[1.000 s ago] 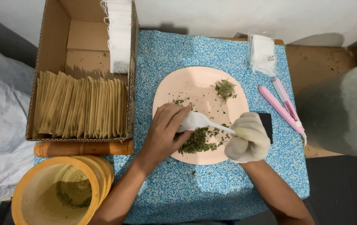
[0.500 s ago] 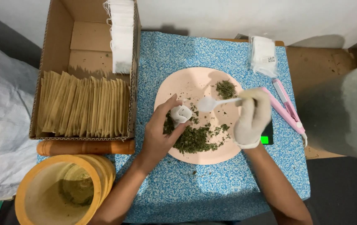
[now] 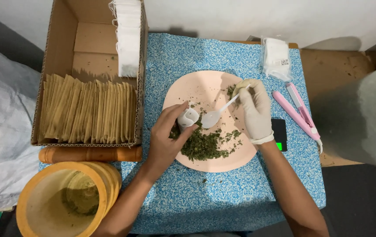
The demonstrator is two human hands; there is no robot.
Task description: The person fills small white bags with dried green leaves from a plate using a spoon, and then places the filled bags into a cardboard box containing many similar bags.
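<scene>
A small white filter bag (image 3: 188, 117) is held open over the left side of a round peach plate (image 3: 196, 85), pinched between thumb and fingers of the bare left hand (image 3: 167, 140). Just right of the bag, the bowl of a white plastic spoon (image 3: 216, 115) hangs at its mouth, the handle gripped in the white-gloved right hand (image 3: 254, 107) above the plate's right half. Dried green herb (image 3: 203, 147) lies heaped on the plate's near side, with a smaller tuft (image 3: 232, 91) by the gloved fingers at its far side.

The step in hand looks like filling: 1 spoonful going into 1 bag. The next move calls for the bag's mouth kept wide and the spoon tipped squarely over it, so that crumbs drop inside and not back on the plate.

Left of the plate, a cardboard box (image 3: 60, 52) holds a row of tan paper envelopes (image 3: 87, 113) and a stack of white bags (image 3: 128, 39). Right of the plate lie a pink sealing clamp (image 3: 297, 112) and a packet of white bags (image 3: 276, 57); a yellow mortar (image 3: 63, 199) stands at its near left.
</scene>
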